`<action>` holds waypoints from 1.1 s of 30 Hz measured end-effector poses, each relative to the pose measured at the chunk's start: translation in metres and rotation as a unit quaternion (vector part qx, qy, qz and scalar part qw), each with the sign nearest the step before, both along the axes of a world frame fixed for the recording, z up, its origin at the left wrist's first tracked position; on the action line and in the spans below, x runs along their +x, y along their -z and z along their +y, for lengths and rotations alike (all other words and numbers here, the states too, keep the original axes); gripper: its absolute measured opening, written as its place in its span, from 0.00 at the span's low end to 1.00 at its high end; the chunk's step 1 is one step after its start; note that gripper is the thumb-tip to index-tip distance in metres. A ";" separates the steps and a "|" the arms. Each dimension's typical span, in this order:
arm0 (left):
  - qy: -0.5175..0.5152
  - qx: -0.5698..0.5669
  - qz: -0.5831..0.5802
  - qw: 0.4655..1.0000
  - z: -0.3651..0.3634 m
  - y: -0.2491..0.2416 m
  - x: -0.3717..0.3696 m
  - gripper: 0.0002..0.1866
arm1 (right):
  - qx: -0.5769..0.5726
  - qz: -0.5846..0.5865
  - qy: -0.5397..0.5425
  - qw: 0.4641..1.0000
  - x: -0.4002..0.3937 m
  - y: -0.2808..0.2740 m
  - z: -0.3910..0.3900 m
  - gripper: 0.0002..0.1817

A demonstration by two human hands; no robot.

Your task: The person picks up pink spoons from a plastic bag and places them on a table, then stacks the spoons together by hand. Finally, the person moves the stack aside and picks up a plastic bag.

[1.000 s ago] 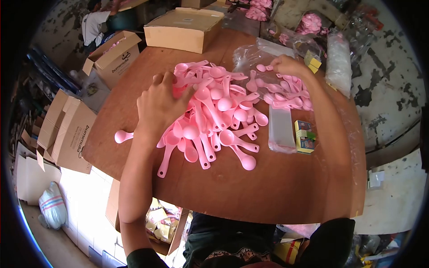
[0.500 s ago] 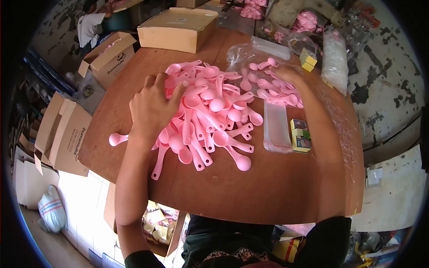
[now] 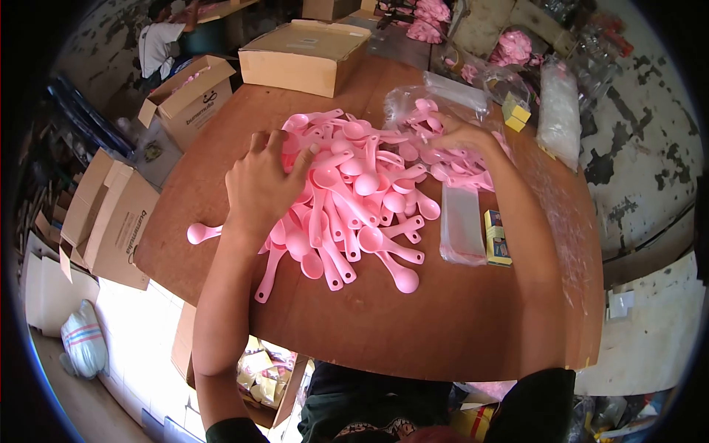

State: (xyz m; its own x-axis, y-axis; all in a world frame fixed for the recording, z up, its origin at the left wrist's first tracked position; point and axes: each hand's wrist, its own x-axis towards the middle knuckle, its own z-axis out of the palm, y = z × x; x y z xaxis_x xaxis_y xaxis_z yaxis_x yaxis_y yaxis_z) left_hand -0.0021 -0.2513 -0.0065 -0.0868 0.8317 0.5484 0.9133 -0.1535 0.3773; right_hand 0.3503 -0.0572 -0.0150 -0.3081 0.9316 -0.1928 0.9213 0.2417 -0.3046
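A large heap of pink plastic measuring spoons point(image 3: 347, 184) lies on the brown wooden table. My left hand point(image 3: 262, 181) rests against the heap's left side, palm down, thumb apart from the curved fingers. To the right, my right hand point(image 3: 467, 134) has its fingers closed around a few pink spoons point(image 3: 425, 111), partly hidden by the hand. They are above a smaller group of spoons point(image 3: 465, 168) lying on clear plastic. Below that group is a stack of clear plastic sleeves point(image 3: 463, 225), beside a small yellow box point(image 3: 497, 238).
A closed cardboard box point(image 3: 303, 59) stands at the table's far edge. Open cartons point(image 3: 192, 100) stand on the left, and a person point(image 3: 159, 44) is beyond them. Clear plastic film point(image 3: 559, 111) and a yellow block point(image 3: 515, 114) lie at the right.
My right hand has moved left toward the large heap, with spoons at its fingers. My left hand stays by the heap. The whole view has shifted slightly.
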 end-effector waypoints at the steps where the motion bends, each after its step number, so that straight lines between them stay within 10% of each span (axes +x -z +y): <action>1: -0.004 0.000 -0.001 1.000 0.000 0.000 0.000 0.30 | -0.009 -0.018 -0.051 0.999 0.009 0.011 0.014 0.49; 4: -0.012 -0.023 -0.001 1.000 -0.001 -0.001 0.001 0.27 | -0.043 0.155 -0.017 0.987 0.020 0.029 0.030 0.29; 10: -0.013 0.017 0.031 0.999 0.003 0.009 -0.003 0.28 | -0.134 0.286 -0.010 0.949 0.017 0.022 0.011 0.26; 11: -0.010 0.018 0.031 0.999 0.003 0.009 -0.002 0.28 | 0.047 0.116 -0.129 0.984 0.019 0.023 0.003 0.33; 22: -0.014 0.013 0.025 0.999 0.000 0.005 -0.001 0.27 | 0.123 0.125 -0.027 0.984 0.000 -0.021 -0.033 0.38; 33: -0.024 0.159 0.083 0.984 0.002 0.005 -0.003 0.24 | -0.084 0.573 0.060 0.813 0.051 -0.076 -0.033 0.28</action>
